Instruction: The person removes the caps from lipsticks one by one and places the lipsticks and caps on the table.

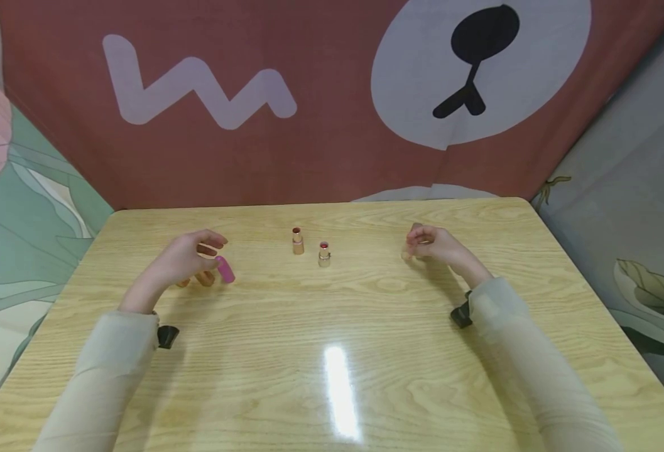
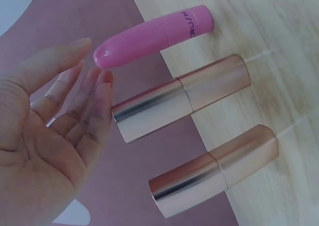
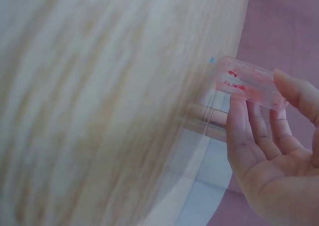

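One glossy pink, bullet-shaped tube (image 2: 152, 39) and two shiny gold cylindrical tubes (image 2: 182, 99) stood upright on the pale wood-grain counter (image 1: 252, 376) beside the left hand (image 2: 57, 116), its fingers loosely curved around nothing. The right hand (image 3: 276, 168) pinched a clear, red-smeared plastic cap (image 3: 249, 84) between thumb and fingers. Two small gold lipstick tubes (image 1: 298, 243) stood between the hands.
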`<act>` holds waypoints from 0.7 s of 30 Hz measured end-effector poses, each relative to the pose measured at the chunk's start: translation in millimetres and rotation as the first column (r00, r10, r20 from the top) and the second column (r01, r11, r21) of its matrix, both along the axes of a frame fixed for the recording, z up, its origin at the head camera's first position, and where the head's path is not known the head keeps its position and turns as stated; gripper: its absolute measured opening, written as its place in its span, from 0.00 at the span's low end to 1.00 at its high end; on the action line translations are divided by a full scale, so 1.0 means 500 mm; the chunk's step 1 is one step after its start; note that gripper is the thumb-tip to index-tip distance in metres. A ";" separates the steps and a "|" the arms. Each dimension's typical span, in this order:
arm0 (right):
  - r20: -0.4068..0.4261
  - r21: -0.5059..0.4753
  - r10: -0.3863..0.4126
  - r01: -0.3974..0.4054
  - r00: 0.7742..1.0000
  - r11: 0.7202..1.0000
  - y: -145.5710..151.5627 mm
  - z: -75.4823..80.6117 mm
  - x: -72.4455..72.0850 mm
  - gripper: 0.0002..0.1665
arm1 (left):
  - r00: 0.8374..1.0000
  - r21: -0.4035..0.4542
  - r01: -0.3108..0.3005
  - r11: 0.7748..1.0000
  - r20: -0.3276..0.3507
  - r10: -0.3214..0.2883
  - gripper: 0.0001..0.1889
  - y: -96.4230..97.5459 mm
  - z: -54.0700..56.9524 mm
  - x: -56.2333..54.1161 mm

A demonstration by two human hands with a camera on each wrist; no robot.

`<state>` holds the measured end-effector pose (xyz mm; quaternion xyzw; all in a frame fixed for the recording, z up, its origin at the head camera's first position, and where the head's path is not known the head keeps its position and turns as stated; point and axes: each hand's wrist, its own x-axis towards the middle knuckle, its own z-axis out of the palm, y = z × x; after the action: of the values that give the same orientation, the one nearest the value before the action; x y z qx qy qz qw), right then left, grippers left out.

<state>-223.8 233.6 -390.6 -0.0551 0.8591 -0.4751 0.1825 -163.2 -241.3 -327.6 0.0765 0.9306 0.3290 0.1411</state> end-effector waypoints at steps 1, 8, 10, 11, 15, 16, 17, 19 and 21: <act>-0.002 0.005 -0.001 0.001 1.000 1.000 0.000 0.000 0.000 0.21 | 1.000 -0.009 0.004 1.000 0.003 -0.004 0.21 0.001 0.000 -0.001; -0.020 0.016 -0.003 0.004 1.000 1.000 -0.002 0.001 -0.001 0.21 | 0.999 -0.043 0.009 0.999 0.036 -0.007 0.20 0.006 0.001 -0.004; -0.019 0.011 -0.003 0.003 1.000 1.000 -0.002 0.002 0.000 0.21 | 0.999 -0.056 0.013 0.998 0.038 -0.010 0.19 0.008 0.002 -0.004; -0.017 0.006 -0.004 0.004 1.000 1.000 -0.003 0.003 0.001 0.21 | 0.999 -0.062 0.013 0.998 0.040 -0.011 0.19 0.009 0.002 -0.005; -0.015 0.002 -0.003 0.003 1.000 1.000 -0.002 0.004 0.003 0.21 | 0.998 -0.076 0.016 0.997 0.060 -0.011 0.19 0.013 0.004 -0.006; -0.013 0.003 -0.003 0.003 1.000 1.000 -0.002 0.004 0.003 0.21 | 0.998 -0.082 0.018 0.996 0.065 -0.013 0.19 0.014 0.005 -0.006; -0.009 0.001 -0.005 0.005 1.000 1.000 -0.002 0.004 0.002 0.21 | 0.997 -0.085 0.021 0.996 0.069 -0.015 0.19 0.015 0.006 -0.006; -0.010 0.002 -0.004 0.004 1.000 1.000 -0.003 0.004 0.002 0.21 | 0.997 -0.093 0.028 0.995 0.073 -0.021 0.18 0.017 0.007 -0.006; -0.012 0.002 -0.003 0.003 1.000 1.000 -0.003 0.004 0.001 0.21 | 0.996 -0.093 0.039 0.995 0.078 -0.032 0.18 0.020 0.009 -0.006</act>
<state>-223.1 232.0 -388.7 -0.0563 0.8607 -0.4740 0.1769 -166.1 -231.5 -323.4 0.0737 0.9375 0.2848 0.1859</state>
